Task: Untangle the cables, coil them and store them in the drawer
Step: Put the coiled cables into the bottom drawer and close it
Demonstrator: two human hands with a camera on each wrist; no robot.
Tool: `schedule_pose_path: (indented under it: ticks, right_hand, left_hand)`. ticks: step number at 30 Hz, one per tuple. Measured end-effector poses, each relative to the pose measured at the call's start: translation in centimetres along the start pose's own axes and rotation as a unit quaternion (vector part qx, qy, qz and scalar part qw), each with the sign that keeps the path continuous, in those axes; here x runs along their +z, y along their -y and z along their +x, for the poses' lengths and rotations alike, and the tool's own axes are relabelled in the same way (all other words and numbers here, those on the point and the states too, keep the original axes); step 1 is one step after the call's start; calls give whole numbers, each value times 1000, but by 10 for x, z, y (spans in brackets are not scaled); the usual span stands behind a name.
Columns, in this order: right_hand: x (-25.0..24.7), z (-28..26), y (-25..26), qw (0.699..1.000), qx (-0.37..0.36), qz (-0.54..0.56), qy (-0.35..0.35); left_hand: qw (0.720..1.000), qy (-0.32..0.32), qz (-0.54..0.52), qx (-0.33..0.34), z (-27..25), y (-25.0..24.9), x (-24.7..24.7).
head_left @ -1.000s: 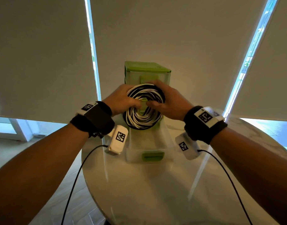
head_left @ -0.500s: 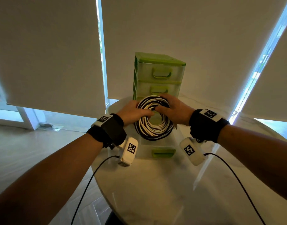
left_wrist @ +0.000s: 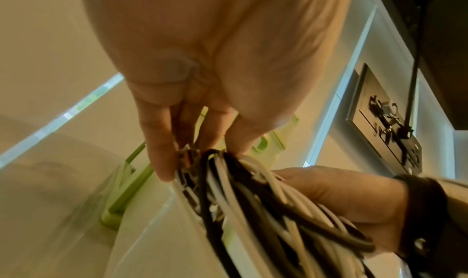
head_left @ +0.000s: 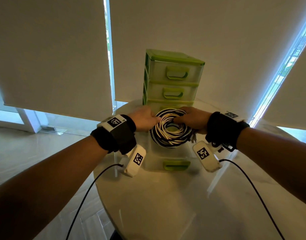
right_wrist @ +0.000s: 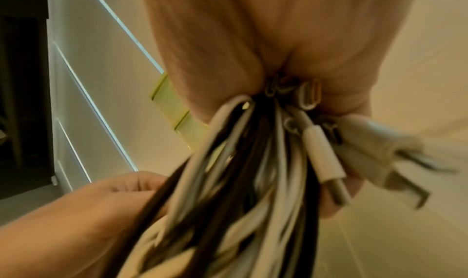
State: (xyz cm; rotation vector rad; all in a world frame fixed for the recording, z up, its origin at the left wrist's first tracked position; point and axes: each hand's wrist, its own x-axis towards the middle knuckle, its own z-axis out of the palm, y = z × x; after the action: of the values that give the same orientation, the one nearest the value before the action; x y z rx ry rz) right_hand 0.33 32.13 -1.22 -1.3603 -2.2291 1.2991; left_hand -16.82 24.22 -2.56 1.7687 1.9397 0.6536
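Fingers (left_wrist: pixel 162 154) of the left hand (head_left: pixel 145 118) are curling round the left side of the coil of black and white cables (head_left: pixel 171 129), thumb on the near face, while the right hand (head_left: pixel 192 118) is clamping the opposite side in the same manner; in the right wrist view several plug ends (right_wrist: pixel 326 156) are bunching against that palm. The coil is now sitting low, over the pulled-out bottom drawer (head_left: pixel 174 164) of the green drawer unit (head_left: pixel 174 66), and its lower turns are appearing to enter the drawer's open top, whereas a second ago both hands were holding it higher, in front of the unit's upper drawers. Whether the coil is already touching the drawer floor cannot be told. In my judgement the untangling and coiling are finished and the storing step is under way: what remains is to seat the coil, release it and push the drawer in. The risk to note is the turns springing apart on release, or a plug end catching on the drawer's rim. The unit is standing on a round white table (head_left: pixel 166 205), with window blinds (head_left: pixel 44 49) behind.
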Motion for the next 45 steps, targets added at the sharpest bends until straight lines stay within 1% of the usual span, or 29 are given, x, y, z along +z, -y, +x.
schedule_pose_path:
  ticks: [2, 5, 6, 9, 12, 15, 17, 20, 22, 24, 26, 28, 30, 33, 34, 37, 40, 42, 43, 45]
  right_hand:
    - [3, 1, 1, 1000, 17, -14, 8]
    - [5, 4, 0, 998, 44, -45, 5]
    - [6, 6, 0, 997, 51, -58, 3]
    - [9, 11, 0, 994, 78, -81, -2]
    - [13, 11, 4, 986, 96, -140, -6]
    - [17, 10, 8, 973, 103, -205, 10]
    - [20, 8, 9, 967, 108, -231, 13]
    - [25, 5, 13, 955, 110, -273, 22]
    - [26, 0, 19, 940, 97, -326, 31]
    - [25, -8, 20, 925, 79, -371, 13]
    - [21, -6, 15, 925, 71, -374, -9]
    - [19, 0, 10, 924, 72, -375, -7]
    - [15, -4, 10, 928, 57, -367, -4]
    - [4, -14, 5, 935, 7, -354, -8]
    - [-1, -16, 1, 935, -3, -354, -21]
    - [-9, -21, -7, 930, -3, -362, -69]
    - [-6, -19, -10, 923, 4, -374, -90]
    - [-1, -15, -12, 918, 1, -384, -102]
    - [0, -13, -12, 916, -1, -388, -106]
    - [3, -9, -11, 909, -6, -402, -106]
  left_hand:
    - [999, -26, 19, 1, 1, -1, 1]
    - [995, -85, 52, 5, 1, 0, 7]
    - [994, -89, 62, 7, 1, 0, 9]
    - [994, -64, 88, 2, 0, 2, 12]
    - [991, -35, 130, 22, -3, -2, 9]
    - [983, 25, 178, 44, -10, -10, 7]
    - [971, 53, 223, 67, -13, -14, 9]
    - [951, 67, 287, 96, -12, -16, 16]
    - [942, 77, 313, 90, -9, -19, 21]
    - [929, 81, 350, 87, -7, -23, 24]
    - [912, 83, 393, 80, -4, -27, 24]
    - [899, 80, 425, 68, -3, -29, 24]
    - [892, 81, 440, 58, -4, -31, 23]
    - [900, 75, 425, 63, -2, -25, 23]
    - [903, 73, 418, 66, -1, -24, 23]
    - [907, 87, 408, 60, 4, -24, 23]
    - [908, 97, 405, 40, 5, -27, 23]
    - [920, 90, 379, 48, 3, -26, 25]
    - [930, 89, 350, 64, 1, -26, 27]
    - [952, 113, 264, 108, -1, -27, 31]
